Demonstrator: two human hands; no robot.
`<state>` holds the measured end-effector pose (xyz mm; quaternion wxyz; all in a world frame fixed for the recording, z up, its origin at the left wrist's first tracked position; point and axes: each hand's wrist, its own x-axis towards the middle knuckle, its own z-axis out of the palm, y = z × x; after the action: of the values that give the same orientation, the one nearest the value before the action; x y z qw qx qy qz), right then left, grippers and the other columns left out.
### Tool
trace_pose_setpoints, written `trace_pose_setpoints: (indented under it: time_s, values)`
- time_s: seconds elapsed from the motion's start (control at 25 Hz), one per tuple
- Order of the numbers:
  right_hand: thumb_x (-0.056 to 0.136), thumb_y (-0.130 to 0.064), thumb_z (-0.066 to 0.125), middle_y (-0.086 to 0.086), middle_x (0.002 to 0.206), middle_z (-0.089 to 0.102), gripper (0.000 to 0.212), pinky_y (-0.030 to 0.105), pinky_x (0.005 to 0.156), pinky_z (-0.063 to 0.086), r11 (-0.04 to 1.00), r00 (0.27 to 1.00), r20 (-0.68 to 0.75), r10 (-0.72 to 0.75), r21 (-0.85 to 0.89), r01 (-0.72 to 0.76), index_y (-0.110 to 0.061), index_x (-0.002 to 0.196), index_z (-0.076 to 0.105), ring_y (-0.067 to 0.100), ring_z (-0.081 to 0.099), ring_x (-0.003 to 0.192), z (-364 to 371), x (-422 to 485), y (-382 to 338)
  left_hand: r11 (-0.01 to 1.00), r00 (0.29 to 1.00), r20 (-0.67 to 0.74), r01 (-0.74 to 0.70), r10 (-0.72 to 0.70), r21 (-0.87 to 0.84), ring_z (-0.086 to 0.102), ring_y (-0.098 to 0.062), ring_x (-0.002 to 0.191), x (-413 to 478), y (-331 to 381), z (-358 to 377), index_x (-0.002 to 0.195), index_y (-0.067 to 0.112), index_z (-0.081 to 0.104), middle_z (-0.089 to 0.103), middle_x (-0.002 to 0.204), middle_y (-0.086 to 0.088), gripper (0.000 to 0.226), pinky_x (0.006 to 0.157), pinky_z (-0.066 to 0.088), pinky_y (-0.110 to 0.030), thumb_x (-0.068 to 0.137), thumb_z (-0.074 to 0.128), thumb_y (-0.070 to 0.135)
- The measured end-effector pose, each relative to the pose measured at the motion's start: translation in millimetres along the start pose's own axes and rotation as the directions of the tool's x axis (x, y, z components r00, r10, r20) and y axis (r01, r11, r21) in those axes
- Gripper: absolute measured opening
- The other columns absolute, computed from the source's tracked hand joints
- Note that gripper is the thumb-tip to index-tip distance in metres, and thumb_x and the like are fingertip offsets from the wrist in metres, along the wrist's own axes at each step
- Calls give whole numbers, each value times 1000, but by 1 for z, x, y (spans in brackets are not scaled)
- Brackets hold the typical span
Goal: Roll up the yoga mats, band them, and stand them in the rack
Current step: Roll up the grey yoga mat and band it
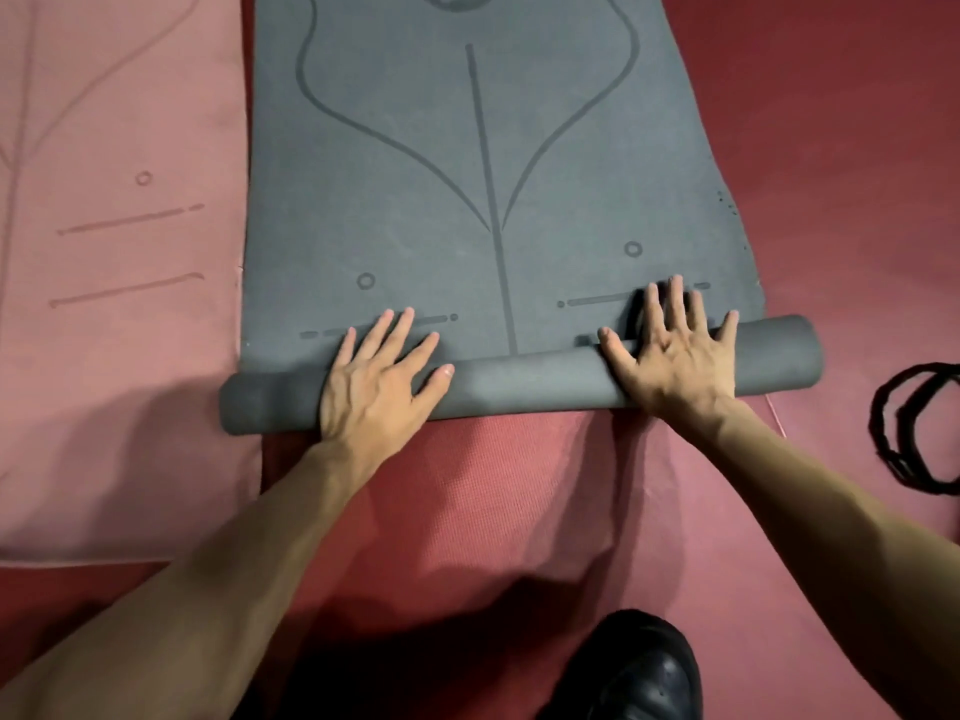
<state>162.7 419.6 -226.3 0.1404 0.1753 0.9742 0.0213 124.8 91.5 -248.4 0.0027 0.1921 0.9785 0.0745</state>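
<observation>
Red floor (841, 127): fills the right side and the lower left corner of the view.

Grey yoga mat (467, 148): lies flat down the middle, running away from the person. It is printed with darker alignment marks: a centre line, two curves meeting it, small circles, dashed bars.

Pink mat (114, 356): flat, just beside the grey mat on its left. Cannot tell whether the long edges touch.

Red textured mat (493, 485): lies under the grey mat and shows bare on the near side of the roll.

Roll (524, 381): the grey mat's near end is wound into a tube lying crosswise, slightly skewed, with the right end farther from the person. Both ends stick out past the flat part's side edges.

Left hand (374, 392): palm down on the roll's left half, fingers straight and spread, fingertips reaching over onto the flat grey surface. The grip is flat and wide open; it presses and closes round nothing.

Right hand (675, 356): same posture on the roll's right half, with the thumb lying along the roll's far edge. The grip is likewise flat, holding nothing. Both forearms are bare.

Black shoe (639, 672): at the bottom edge, partly cut off.

Black bands (914, 423): looped and lying on the floor at the right edge, partly out of view. They are apart from the roll's right end and no hand is on them.
</observation>
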Motion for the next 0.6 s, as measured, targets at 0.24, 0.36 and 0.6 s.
trace_pose_setpoints:
  time_s: [0.24,0.36,0.6]
  values:
    - [104,-54,37,6,152,53,57,65,121,12,915,802,-519,-297,84,394,-14,136,63,25,36,149,-3,-26,4,997,967,242,82,-80,-1,8,-12,157,18,0,-12,152,44,39,16,169,4,76,127,6,-46,91,5,71]
    - [93,-80,26,3,158,44,88,60,123,13,897,844,-349,-408,18,441,-17,149,51,22,32,152,7,-32,1,999,994,102,35,-35,-4,27,-15,153,18,3,-15,151,37,45,36,163,2,67,125,15,-51,99,13,65]
    - [85,-86,7,0,161,41,101,59,123,15,937,930,-126,-345,9,349,-21,150,48,18,32,151,-16,13,-12,996,991,-120,-48,57,74,39,-23,147,-15,35,-10,152,24,47,46,156,0,65,123,9,-61,100,38,64]
